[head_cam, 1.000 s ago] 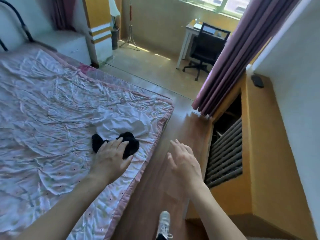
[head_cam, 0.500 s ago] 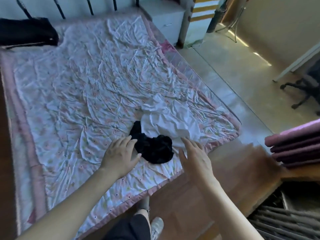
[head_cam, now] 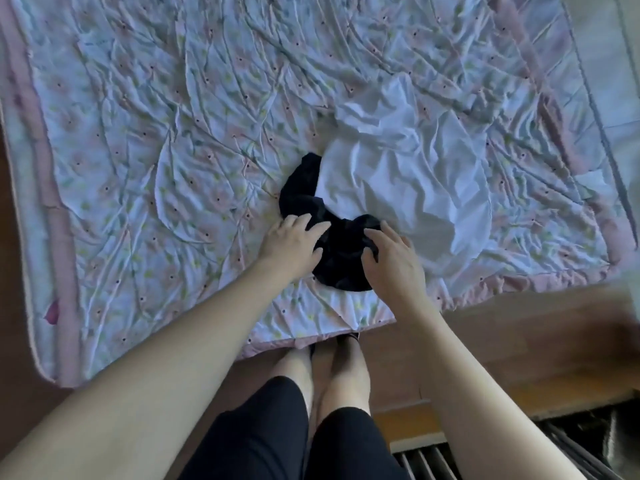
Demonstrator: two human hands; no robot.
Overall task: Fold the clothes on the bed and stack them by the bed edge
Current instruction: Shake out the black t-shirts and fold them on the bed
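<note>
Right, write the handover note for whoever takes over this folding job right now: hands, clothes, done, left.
Left hand: fingers resting on the left side of the black garment, holding nothing.
Right hand: fingers on the garment's right side; whether they pinch the cloth cannot be told.
Black garment: crumpled, near the bed's near edge, partly under the white garment.
White garment: rumpled, unfolded, just beyond it on the bedspread.
Done: nothing folded or stacked.
Left: fold both and stack them by the bed edge.

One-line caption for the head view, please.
Both hands, left hand and right hand, reach onto a crumpled black garment beside a white garment on the floral bedspread.
</note>
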